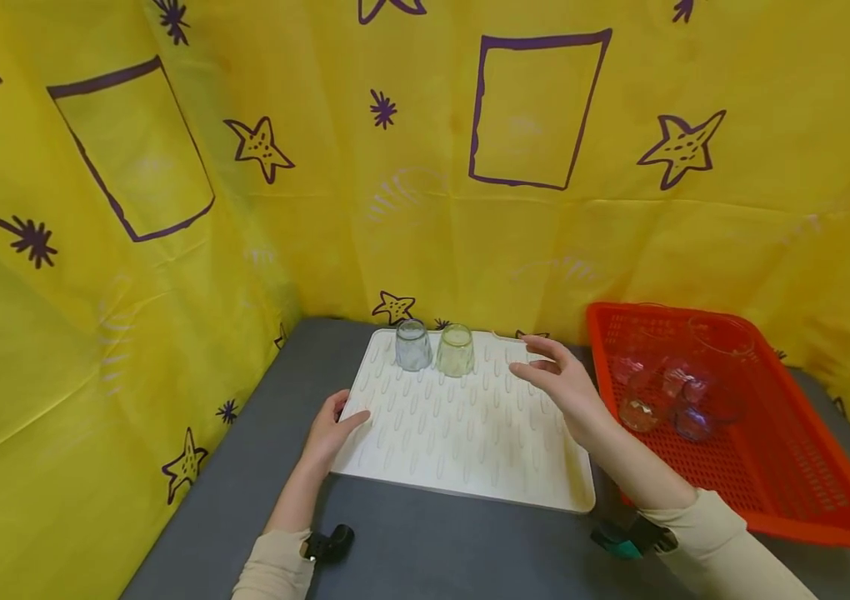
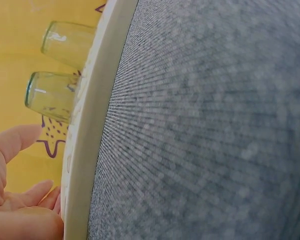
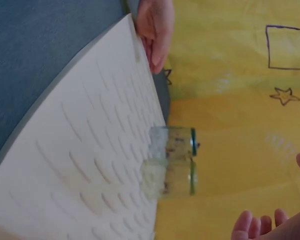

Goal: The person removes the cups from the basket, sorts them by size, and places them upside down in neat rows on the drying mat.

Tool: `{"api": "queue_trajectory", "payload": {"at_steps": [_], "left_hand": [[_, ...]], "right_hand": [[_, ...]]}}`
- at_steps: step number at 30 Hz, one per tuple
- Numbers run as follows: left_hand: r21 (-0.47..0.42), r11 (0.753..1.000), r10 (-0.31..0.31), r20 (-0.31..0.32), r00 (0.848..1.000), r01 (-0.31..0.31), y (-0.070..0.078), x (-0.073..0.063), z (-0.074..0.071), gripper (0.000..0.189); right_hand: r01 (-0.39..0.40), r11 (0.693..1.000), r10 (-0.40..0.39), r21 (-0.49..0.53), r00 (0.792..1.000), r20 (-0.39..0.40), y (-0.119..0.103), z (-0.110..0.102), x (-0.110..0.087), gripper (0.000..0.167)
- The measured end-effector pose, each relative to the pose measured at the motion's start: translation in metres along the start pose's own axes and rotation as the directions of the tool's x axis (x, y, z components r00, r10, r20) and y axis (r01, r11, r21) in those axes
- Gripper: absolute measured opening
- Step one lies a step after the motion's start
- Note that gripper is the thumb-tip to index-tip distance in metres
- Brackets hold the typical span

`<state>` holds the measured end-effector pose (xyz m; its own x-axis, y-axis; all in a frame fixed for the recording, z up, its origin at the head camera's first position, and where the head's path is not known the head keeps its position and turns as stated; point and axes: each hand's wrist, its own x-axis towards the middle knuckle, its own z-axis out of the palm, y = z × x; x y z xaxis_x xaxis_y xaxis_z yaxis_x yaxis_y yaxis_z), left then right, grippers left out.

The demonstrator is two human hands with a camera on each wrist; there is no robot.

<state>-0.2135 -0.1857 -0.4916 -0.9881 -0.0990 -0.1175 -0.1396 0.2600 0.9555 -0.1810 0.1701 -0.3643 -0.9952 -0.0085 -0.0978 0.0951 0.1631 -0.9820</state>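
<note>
the red basket (image 1: 792,467) at the frame's right holds several glasses (image 1: 695,423), hard to count there; a bluish glass (image 1: 413,347) and a greenish glass (image 1: 457,353) stand side by side on the white mat (image 1: 432,442), mid-frame; grey table (image 1: 440,542) below, yellow cloth (image 1: 320,250) behind; the left hand (image 1: 331,429), fingers loose, is at the mat's left edge; the right hand (image 1: 566,382), empty, thumb and fingers parted, hovers above its upper right.

Bluish glass (image 1: 413,346), greenish glass (image 1: 456,351) upside down, side by side on white ridged mat (image 1: 462,433).
</note>
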Motion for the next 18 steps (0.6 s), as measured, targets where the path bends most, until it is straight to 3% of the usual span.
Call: {"api": "queue_trajectory", "payload": {"at_steps": [6,13,18], "left_hand": [[0.011,1.000,0.012,0.000,1.000,-0.012,-0.001,0.001,0.000,0.069],[0.030,1.000,0.001,0.006,1.000,-0.001,-0.001,0.000,-0.001,0.069],[0.022,1.000,-0.002,0.019,1.000,0.002,-0.002,0.000,0.001,0.070]], "right_hand": [[0.036,0.998,-0.038,-0.056,0.999,-0.035,-0.001,-0.038,-0.017,0.072],[-0.003,0.991,-0.012,-0.130,0.994,-0.112,0.005,-0.088,-0.029,0.078],[-0.010,0.982,-0.019,-0.186,0.988,-0.155,0.013,-0.121,-0.034,0.073]]}}
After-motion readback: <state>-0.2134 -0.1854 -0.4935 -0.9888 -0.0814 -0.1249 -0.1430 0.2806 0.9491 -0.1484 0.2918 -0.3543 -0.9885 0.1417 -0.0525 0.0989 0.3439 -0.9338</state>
